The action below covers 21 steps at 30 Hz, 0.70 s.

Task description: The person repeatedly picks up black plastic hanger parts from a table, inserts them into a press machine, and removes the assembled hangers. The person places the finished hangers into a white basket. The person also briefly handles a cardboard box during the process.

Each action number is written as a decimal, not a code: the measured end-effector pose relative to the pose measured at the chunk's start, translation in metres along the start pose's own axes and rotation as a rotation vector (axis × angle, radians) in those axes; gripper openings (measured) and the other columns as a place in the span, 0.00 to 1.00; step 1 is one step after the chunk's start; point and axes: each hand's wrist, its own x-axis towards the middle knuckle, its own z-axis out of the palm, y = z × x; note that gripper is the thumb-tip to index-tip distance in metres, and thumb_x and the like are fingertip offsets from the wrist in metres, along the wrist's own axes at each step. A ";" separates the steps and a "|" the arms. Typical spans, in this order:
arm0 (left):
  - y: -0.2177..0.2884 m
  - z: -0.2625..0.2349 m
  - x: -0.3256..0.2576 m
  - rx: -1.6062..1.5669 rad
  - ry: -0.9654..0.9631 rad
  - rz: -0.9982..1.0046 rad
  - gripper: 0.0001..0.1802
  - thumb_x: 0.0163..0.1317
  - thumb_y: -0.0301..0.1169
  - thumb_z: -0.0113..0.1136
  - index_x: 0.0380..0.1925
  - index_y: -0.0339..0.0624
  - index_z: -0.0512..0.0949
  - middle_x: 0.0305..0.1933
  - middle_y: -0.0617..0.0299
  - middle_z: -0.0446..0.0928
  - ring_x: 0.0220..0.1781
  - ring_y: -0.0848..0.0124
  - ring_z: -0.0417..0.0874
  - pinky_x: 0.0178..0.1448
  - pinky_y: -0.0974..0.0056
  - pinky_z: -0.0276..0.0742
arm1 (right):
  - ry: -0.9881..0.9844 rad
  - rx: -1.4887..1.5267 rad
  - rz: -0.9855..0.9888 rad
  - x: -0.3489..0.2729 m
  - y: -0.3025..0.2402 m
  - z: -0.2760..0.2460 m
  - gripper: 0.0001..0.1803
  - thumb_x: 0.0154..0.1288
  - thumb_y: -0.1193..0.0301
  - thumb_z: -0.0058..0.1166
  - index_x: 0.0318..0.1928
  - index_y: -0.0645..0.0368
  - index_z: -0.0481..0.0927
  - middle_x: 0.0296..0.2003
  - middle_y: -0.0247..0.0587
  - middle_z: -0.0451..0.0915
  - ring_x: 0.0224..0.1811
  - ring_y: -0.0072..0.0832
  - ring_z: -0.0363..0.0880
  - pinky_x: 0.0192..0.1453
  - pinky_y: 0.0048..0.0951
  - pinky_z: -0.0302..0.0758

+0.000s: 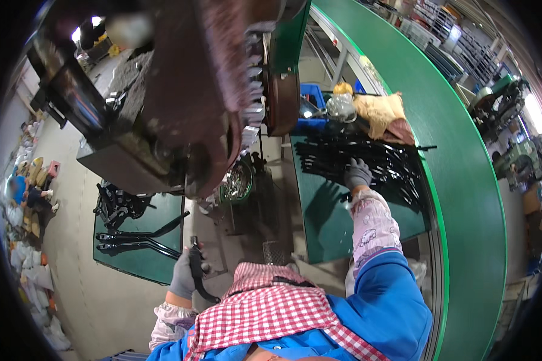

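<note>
In my gloved left hand [184, 274] is a black curved metal bar [196, 268], held upright with its bent end toward my apron. Closest to that hand, long black metal arms [140, 242] lie on the left green tabletop [117, 256]. My gloved right hand [358, 173] reaches out over the right bench, its fingers spread on a heap of glossy black bars [328, 157]. These bars lie side by side across the right green tabletop [319, 234]. Whether a fingertip hooks one of them is too small to tell.
A large dark machine [180, 96] with a toothed wheel hangs over the middle and left. Below it stands a bin of metal bits [237, 183]. Tan cloth gloves [380, 113] and a blue crate [311, 99] sit behind the bars. A green conveyor belt [464, 198] runs along the right.
</note>
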 end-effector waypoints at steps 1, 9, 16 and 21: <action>-0.005 0.030 -0.009 0.090 -0.010 -0.005 0.28 0.73 0.55 0.47 0.57 0.43 0.72 0.39 0.62 0.74 0.29 0.71 0.73 0.38 0.65 0.76 | 0.041 -0.074 -0.006 0.010 0.017 0.008 0.24 0.63 0.63 0.48 0.61 0.41 0.75 0.64 0.41 0.70 0.67 0.42 0.67 0.65 0.46 0.66; -0.025 0.084 -0.022 0.648 -0.166 -0.016 0.23 0.67 0.25 0.59 0.61 0.38 0.68 0.44 0.63 0.75 0.40 0.71 0.81 0.48 0.64 0.78 | 0.070 -0.331 -0.435 0.036 0.062 0.028 0.12 0.64 0.65 0.50 0.47 0.44 0.80 0.47 0.38 0.78 0.60 0.39 0.73 0.69 0.47 0.62; 0.000 0.110 -0.030 1.301 -0.133 0.275 0.30 0.66 0.33 0.63 0.67 0.44 0.68 0.43 0.60 0.80 0.36 0.78 0.79 0.38 0.68 0.79 | 0.263 -0.115 -1.249 -0.059 -0.055 -0.096 0.18 0.61 0.57 0.58 0.50 0.44 0.76 0.37 0.34 0.79 0.43 0.35 0.80 0.44 0.38 0.74; 0.034 0.141 -0.019 1.743 -0.310 0.794 0.29 0.57 0.37 0.70 0.56 0.38 0.74 0.46 0.46 0.80 0.48 0.48 0.82 0.52 0.54 0.77 | 0.192 0.187 -1.413 -0.181 -0.121 -0.179 0.20 0.63 0.59 0.60 0.53 0.50 0.77 0.29 0.37 0.79 0.29 0.40 0.79 0.34 0.40 0.74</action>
